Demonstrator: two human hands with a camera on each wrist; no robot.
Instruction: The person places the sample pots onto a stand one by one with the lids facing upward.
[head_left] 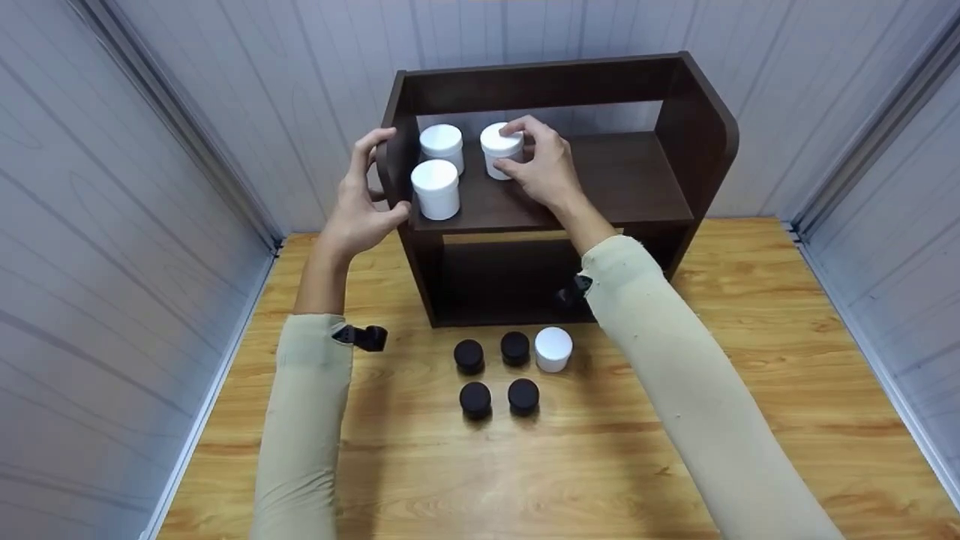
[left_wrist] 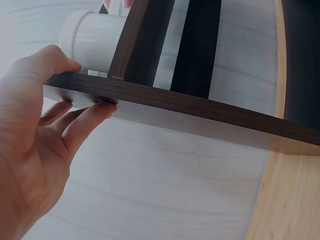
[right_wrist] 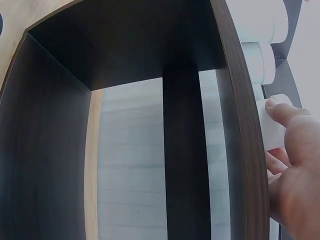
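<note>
Our right hand [head_left: 541, 161] grips a white jar [head_left: 501, 149] on the upper board of the dark wood shelf [head_left: 637, 172], fingers curled round its lid and side. Our left hand [head_left: 364, 201] clasps the shelf's left side panel, thumb on the front edge. Two more white jars [head_left: 437, 169] stand just left of the held one. The jar looks like smooth, rigid plastic, cylindrical, probably light and a bit slippery; best held round the wall below the lid. On the wood-grain tabletop [head_left: 750, 390] in front of the shelf: four black round jars [head_left: 495, 375] and one white jar [head_left: 553, 349].
</note>
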